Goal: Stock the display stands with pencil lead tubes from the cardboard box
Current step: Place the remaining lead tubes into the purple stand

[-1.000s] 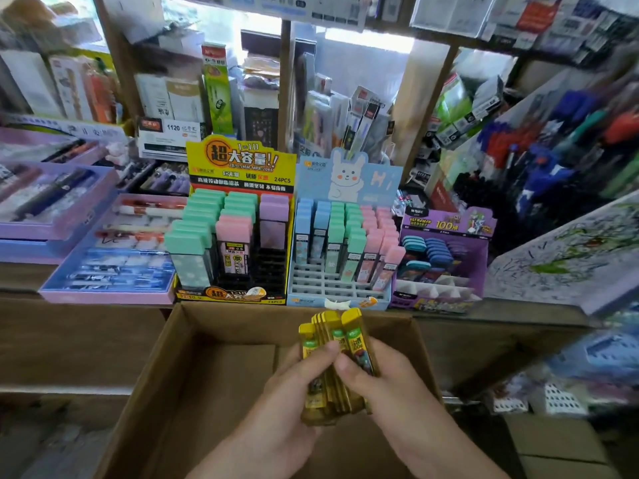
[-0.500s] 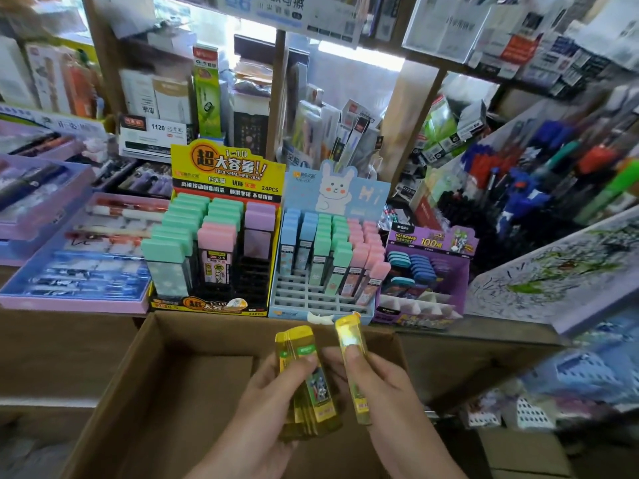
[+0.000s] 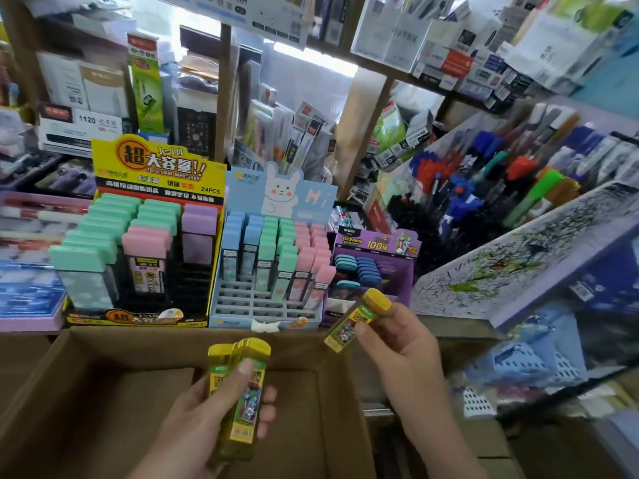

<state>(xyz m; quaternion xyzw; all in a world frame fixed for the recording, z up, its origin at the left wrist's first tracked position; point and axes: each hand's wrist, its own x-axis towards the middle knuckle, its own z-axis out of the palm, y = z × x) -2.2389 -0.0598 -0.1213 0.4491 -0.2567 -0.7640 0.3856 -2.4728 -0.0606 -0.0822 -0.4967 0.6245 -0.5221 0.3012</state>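
My left hand (image 3: 214, 409) grips a stack of yellow pencil lead tubes (image 3: 242, 385) above the open cardboard box (image 3: 103, 392). A single yellow tube (image 3: 356, 321) is pinched in my right hand (image 3: 397, 344), held up just in front of the purple display stand (image 3: 377, 264). That stand holds several blue and teal tubes. To its left stand the light-blue rabbit display stand (image 3: 262, 271) with pastel tubes and bare slots in its front rows, and the yellow-and-black display stand (image 3: 145, 257) with wide pastel tubes.
Pink and blue trays of pens (image 3: 31, 271) lie at the left. A slanted rack of coloured pens (image 3: 484, 188) and a scribbled test pad (image 3: 518, 264) rise at the right. Shelves of boxed stationery (image 3: 103, 91) fill the back.
My right hand has pulled one yellow tube off the stack and carried it up and right toward the purple stand. My left hand keeps the remaining stack over the box.
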